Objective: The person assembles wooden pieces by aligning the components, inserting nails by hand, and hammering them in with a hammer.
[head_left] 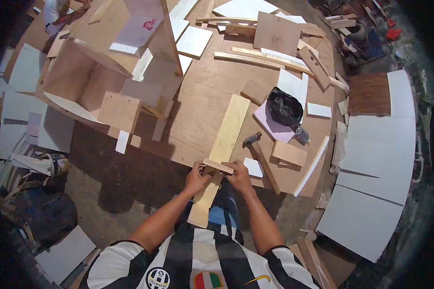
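A long pale plank runs from the worktable toward my body, its near end overhanging the edge. Across it lies a short plywood strip, edge toward me. My left hand grips the strip's left end with bent fingers. At the other end, my right hand pinches the strip between thumb and fingers. Some fingertips are hidden under the strip. A hammer rests on the table right of my right hand, and a small white piece lies between them.
Wooden box frames stand at the table's left. A black plastic bag, a wood block and several boards lie on the right. Large white panels are beyond the table's right side. A person's arm shows at upper left.
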